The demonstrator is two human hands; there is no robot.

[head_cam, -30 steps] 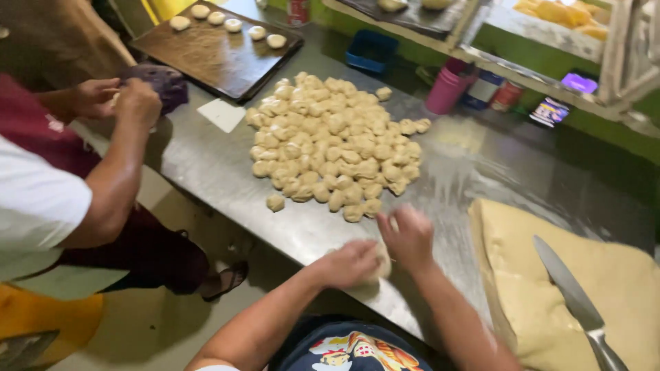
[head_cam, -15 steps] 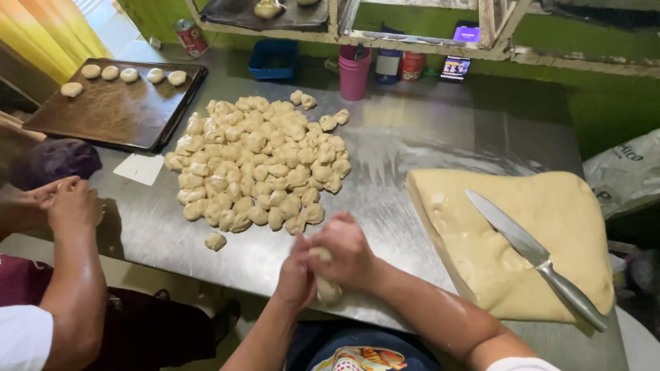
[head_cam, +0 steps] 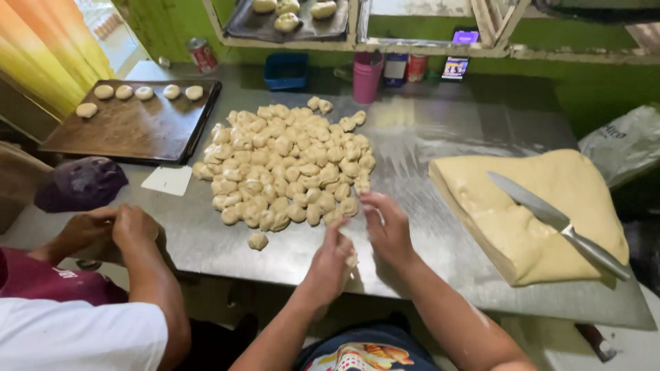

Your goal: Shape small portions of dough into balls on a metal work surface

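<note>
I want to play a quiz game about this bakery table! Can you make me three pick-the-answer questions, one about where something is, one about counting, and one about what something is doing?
1. Where does the knife lie?
A. on the big dough slab
B. on the baking tray
C. on the shelf

2. How many dough rounds sit on the dark baking tray?
A. two
B. five
C. nine

3. What is the left hand doing?
A. lying flat on the steel table
B. holding the knife
C. in a grip on a small dough piece, close to the right hand

Answers: 1 A, the blade rests across the slab's top. 2 B, five pale rounds line the tray's far edge. 3 C, a bit of dough shows at the left hand's fingers, raised over the table's near edge.
</note>
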